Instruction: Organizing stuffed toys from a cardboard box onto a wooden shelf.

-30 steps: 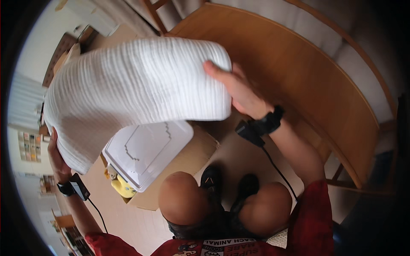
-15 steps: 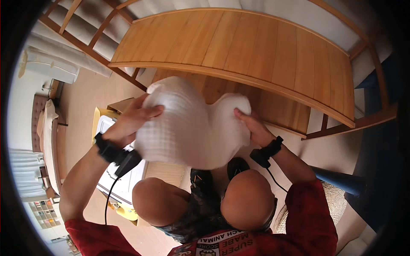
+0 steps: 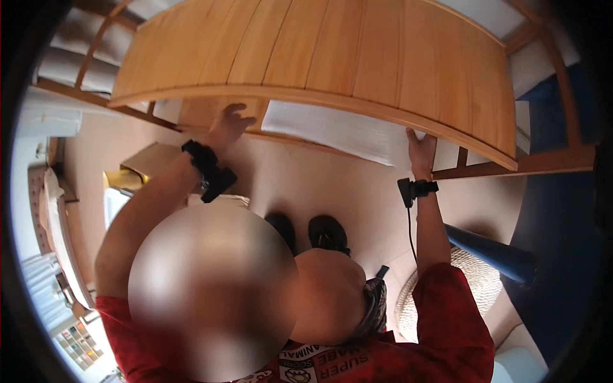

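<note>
A white cloth (image 3: 332, 131), faintly textured, is spread along the lower wooden shelf (image 3: 211, 113), partly hidden under the upper shelf (image 3: 319, 48). Its front side reaches the lower shelf's front edge. My left hand (image 3: 228, 127) is off the cloth, a short way to its left, with fingers apart and holding nothing. At the cloth's right end is my right hand (image 3: 421, 153), thumb pointing up. The upper shelf's front edge hides its fingertips, so whether it grips the cloth is unclear. Black wrist straps with small devices are on both my wrists.
A yellow-and-white container (image 3: 118, 198) and a cardboard box (image 3: 152, 158) stand left of my feet. To my right are a woven round pouf (image 3: 469, 287) and a blue cylinder-like leg (image 3: 491, 255). A wooden frame post (image 3: 565, 108) rises at the right of the shelves.
The white cloth has gone from between my hands onto the lower shelf and lies flatter. My left hand has let it go. Both hands have reached forward, the right one to the shelf's right side.
</note>
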Demonstrator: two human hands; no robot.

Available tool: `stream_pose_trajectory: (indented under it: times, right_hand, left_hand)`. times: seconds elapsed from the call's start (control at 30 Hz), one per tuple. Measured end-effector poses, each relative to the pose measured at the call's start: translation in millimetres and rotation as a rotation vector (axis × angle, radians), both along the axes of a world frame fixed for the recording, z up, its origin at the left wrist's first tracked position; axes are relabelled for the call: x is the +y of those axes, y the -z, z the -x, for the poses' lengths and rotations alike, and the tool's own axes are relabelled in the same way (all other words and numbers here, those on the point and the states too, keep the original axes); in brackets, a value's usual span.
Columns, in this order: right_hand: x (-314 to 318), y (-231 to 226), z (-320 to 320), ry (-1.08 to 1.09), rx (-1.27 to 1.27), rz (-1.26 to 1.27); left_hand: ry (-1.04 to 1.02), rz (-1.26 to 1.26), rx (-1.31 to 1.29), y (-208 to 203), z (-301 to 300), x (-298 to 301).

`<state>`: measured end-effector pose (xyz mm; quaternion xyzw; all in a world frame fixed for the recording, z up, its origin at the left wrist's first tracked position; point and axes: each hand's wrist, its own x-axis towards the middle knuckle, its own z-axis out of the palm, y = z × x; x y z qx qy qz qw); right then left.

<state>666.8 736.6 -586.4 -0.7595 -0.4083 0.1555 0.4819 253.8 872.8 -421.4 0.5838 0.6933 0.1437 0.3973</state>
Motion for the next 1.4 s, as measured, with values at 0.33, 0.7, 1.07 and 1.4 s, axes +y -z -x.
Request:
stream_pose_trajectory:
  times: [0.33,0.7,1.07,1.4]
  right_hand:
    - [26,-68,83,-0.141,-0.587,0.361]
    - [23,-46,117,-0.641,1.005,-0.083]
    - [7,-35,119,-0.539,0.015,-0.003]
    - [9,-18,100,-0.270,-0.328,0.167]
  left_hand:
    - [0.375,0.534,-0.383,40,-99,-11]
    - [0.452,0.631,-0.758,80,-138,-5]
    - [0.387,0.678,-0.848,98,-127,-7]
    - [0.105,0.688,-0.681,90,-123,3]
